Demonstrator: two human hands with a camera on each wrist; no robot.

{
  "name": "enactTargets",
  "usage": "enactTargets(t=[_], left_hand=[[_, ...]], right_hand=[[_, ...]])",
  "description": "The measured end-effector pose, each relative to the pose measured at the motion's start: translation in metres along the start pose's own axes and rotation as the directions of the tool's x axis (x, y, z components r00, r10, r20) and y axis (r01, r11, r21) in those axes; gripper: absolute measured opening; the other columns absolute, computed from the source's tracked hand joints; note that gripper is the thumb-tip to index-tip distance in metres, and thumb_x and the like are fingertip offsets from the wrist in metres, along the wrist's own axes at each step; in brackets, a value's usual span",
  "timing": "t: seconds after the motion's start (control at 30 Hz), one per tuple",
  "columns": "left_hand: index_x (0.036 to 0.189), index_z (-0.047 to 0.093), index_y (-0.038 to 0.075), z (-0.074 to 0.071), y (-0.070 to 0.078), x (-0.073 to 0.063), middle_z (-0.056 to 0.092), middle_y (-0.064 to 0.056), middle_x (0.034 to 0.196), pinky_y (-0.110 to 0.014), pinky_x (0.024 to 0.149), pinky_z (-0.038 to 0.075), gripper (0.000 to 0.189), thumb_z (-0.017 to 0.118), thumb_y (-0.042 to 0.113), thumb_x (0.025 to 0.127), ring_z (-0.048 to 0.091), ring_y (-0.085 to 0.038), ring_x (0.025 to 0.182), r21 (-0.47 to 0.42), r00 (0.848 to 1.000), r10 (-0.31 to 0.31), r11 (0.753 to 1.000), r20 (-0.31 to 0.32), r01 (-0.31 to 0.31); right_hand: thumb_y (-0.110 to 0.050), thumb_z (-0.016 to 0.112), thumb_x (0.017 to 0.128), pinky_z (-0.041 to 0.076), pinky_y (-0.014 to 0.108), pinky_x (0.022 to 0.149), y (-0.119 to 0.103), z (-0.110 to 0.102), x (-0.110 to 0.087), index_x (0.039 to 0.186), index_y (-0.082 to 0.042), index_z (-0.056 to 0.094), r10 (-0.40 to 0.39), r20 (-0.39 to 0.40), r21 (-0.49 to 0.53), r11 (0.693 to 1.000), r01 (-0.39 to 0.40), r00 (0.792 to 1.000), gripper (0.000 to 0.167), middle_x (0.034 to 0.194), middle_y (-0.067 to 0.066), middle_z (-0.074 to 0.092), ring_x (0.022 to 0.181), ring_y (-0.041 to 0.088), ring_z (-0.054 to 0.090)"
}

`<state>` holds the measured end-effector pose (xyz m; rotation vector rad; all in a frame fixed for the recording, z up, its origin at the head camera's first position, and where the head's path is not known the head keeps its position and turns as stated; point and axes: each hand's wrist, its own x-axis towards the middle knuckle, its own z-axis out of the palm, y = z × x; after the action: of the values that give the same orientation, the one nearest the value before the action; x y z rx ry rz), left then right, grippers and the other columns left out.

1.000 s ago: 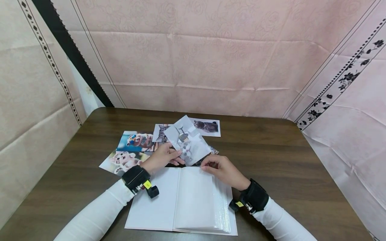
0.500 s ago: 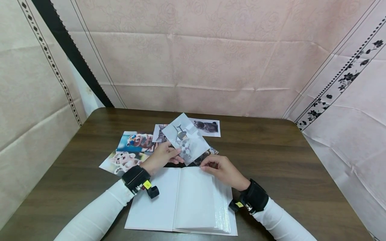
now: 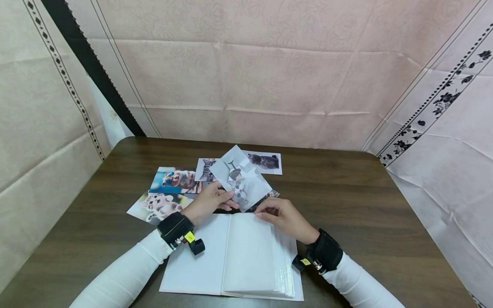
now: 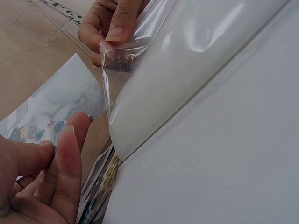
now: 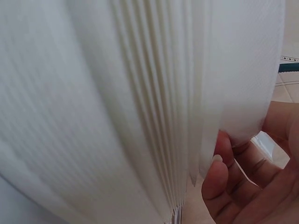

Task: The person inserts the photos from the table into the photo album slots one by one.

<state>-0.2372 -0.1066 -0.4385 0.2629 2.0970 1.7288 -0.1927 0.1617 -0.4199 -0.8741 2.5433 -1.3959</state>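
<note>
My left hand (image 3: 211, 198) pinches a photo (image 3: 242, 179) of a pale cat between thumb and fingers, tilted above the album's top edge. In the left wrist view the same photo (image 4: 60, 100) shows beyond my left fingers (image 4: 67, 163). My right hand (image 3: 283, 216) pinches the top corner of a clear plastic sleeve (image 4: 124, 56) of the open photo album (image 3: 196, 265). Seen from the right wrist, my right hand (image 5: 261, 172) holds the corner beside a fan of white album pages (image 5: 154, 102).
Behind the album lie several animal photos: a blue one (image 3: 176, 179), a pink-toned one (image 3: 159, 206), a tabby cat (image 3: 206, 169) and a dark grey cat (image 3: 267, 161). A patterned dark photo (image 3: 272, 193) lies partly under the held one. The wooden table (image 3: 366, 205) ends at a pink cloth (image 3: 269, 85).
The photo in my left hand shifts slightly up and left, then back right and a little lower over the album's top. My right hand stays at the sleeve corner.
</note>
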Motion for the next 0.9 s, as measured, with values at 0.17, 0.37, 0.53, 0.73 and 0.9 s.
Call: enactTargets(t=[0.17,0.37,0.53,0.73,0.9], left_hand=[[0.108,0.047,0.003,0.0,0.0,0.0,0.078,-0.013,0.096,-0.027,0.078,0.059,0.021,0.053,0.024,0.107,0.075,-0.017,0.085,0.006,1.0,0.001,1.0,0.021,-0.001],[0.111,0.047,0.002,-0.003,-0.002,0.001,0.078,-0.011,0.092,-0.027,0.076,0.057,0.021,0.052,0.022,0.107,0.073,-0.015,0.08,0.048,0.999,0.003,0.999,0.038,-0.005],[0.113,0.049,0.0,-0.006,-0.004,0.001,0.078,-0.011,0.092,-0.027,0.076,0.057,0.022,0.051,0.021,0.107,0.073,-0.015,0.081,0.067,0.999,0.016,0.998,0.046,-0.019],[0.108,0.051,0.001,-0.006,-0.004,0.001,0.078,-0.011,0.091,-0.026,0.076,0.057,0.02,0.051,0.021,0.107,0.074,-0.016,0.082,0.097,0.999,0.01,0.995,0.046,-0.015],[0.107,0.053,0.003,-0.007,-0.003,0.001,0.078,-0.009,0.091,-0.026,0.075,0.057,0.018,0.053,0.021,0.107,0.073,-0.016,0.082,0.14,0.999,0.017,0.99,0.041,-0.023]], right_hand=[[-0.011,0.069,0.096,0.049,0.022,0.07,0.001,0.001,0.0,0.101,-0.012,0.076,-0.011,-0.019,0.006,1.0,0.011,1.0,0.008,0.094,0.002,0.07,0.08,0.008,0.056],[-0.009,0.07,0.095,0.048,0.022,0.067,-0.001,0.0,0.001,0.097,-0.013,0.075,0.027,-0.031,0.013,1.0,-0.026,0.999,0.006,0.09,0.003,0.069,0.075,0.01,0.055],[-0.009,0.071,0.094,0.049,0.022,0.069,-0.005,-0.003,0.0,0.096,-0.013,0.074,0.09,-0.03,0.02,0.996,-0.089,0.995,0.005,0.091,0.003,0.069,0.078,0.013,0.057],[-0.004,0.073,0.091,0.045,0.021,0.066,-0.007,-0.003,-0.001,0.1,-0.008,0.07,0.158,-0.009,0.034,0.987,-0.157,0.987,0.01,0.088,0.006,0.06,0.079,0.018,0.054],[0.001,0.075,0.088,0.043,0.02,0.062,-0.01,-0.003,-0.001,0.11,-0.004,0.061,0.198,-0.002,0.072,0.978,-0.198,0.98,0.026,0.09,0.013,0.055,0.075,0.019,0.052]])
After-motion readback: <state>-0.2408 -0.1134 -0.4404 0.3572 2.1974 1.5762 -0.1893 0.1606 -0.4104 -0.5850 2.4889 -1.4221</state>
